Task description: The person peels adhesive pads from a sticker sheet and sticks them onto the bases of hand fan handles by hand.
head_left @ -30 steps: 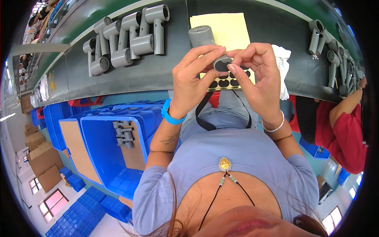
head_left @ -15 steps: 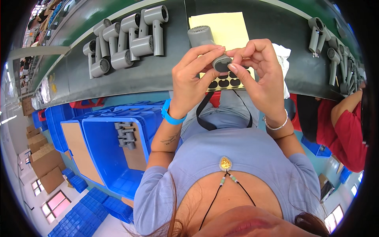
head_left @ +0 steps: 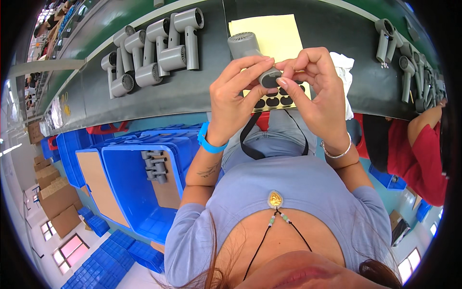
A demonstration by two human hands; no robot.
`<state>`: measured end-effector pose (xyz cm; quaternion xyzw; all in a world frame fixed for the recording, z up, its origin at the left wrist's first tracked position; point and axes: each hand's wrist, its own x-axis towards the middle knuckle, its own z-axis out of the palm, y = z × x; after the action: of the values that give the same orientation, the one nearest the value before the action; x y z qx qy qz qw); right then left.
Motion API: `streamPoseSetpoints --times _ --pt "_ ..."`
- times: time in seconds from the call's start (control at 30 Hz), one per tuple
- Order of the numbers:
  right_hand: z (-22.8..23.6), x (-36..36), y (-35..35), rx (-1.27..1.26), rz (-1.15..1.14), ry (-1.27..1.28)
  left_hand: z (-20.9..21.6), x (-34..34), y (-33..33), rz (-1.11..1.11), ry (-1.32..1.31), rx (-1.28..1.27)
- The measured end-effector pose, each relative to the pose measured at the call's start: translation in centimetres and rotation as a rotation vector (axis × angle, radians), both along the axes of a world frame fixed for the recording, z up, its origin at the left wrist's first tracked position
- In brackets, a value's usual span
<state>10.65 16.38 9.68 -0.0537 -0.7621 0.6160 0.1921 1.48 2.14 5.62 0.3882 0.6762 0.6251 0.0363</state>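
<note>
A grey hair dryer (head_left: 243, 45) lies between my hands, its round grilled head pointing away and its handle end toward me. My left hand (head_left: 239, 83) is closed around the handle, thumb beneath and fingers on top. On the handle's end face sits a dark oval pad (head_left: 270, 80). My right hand (head_left: 310, 79) is closed at that end, its thumb against the pad's edge and its fingers curled behind. Beneath my hands is a yellowish sheet of black oval stickers (head_left: 273, 101), partly hidden. A plain yellow sheet (head_left: 281, 33) lies behind it.
Several grey hair dryers (head_left: 172, 57) stand in rows at the left of the dark bench (head_left: 144, 103); more (head_left: 408, 67) lie at the right. White crumpled material (head_left: 342, 72) rests beside my right hand. Blue crates (head_left: 139, 192) stand at left. A person in a red sleeve (head_left: 417, 159) sits at right.
My hands and the hair dryer hold almost the same place. The right thumb has shifted slightly on the handle's end. A grey object now shows at the bench's far edge.
</note>
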Motion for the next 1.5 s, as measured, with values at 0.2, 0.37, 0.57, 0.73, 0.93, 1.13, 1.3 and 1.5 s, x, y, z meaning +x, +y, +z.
streamPoseSetpoints --times 0.2,0.37,0.57,0.73,0.93,1.13,1.3,1.5 --pt "0.0 0.1 -0.1 0.066 -0.029 0.017 0.3 0.0 -0.2 -0.045 -0.018 -0.007" --pt "0.4 0.5 -0.5 0.164 -0.092 0.010 0.2 0.3 -0.1 -0.054 -0.082 0.036" --pt "0.1 0.6 -0.5 0.329 -0.195 0.063 0.3 0.4 0.1 -0.039 -0.081 0.017" --pt "-0.1 0.4 -0.5 0.372 -0.218 0.079 0.1 0.3 0.2 -0.040 -0.073 0.020" --pt "0.2 -0.1 -0.7 0.416 -0.221 0.044 0.4 0.2 -0.2 -0.020 -0.050 -0.005" --pt "-1.1 -2.1 1.7 0.152 -0.011 -0.307 -0.3 -0.6 -2.4 -0.099 -0.268 0.066" --pt "-4.2 -3.2 -0.3 -0.162 0.277 -0.271 1.0 -0.7 -4.2 -0.190 -0.233 0.059" --pt "-2.5 -5.1 -4.3 -0.013 0.420 -0.021 2.1 -3.1 -10.2 0.322 0.052 0.226"
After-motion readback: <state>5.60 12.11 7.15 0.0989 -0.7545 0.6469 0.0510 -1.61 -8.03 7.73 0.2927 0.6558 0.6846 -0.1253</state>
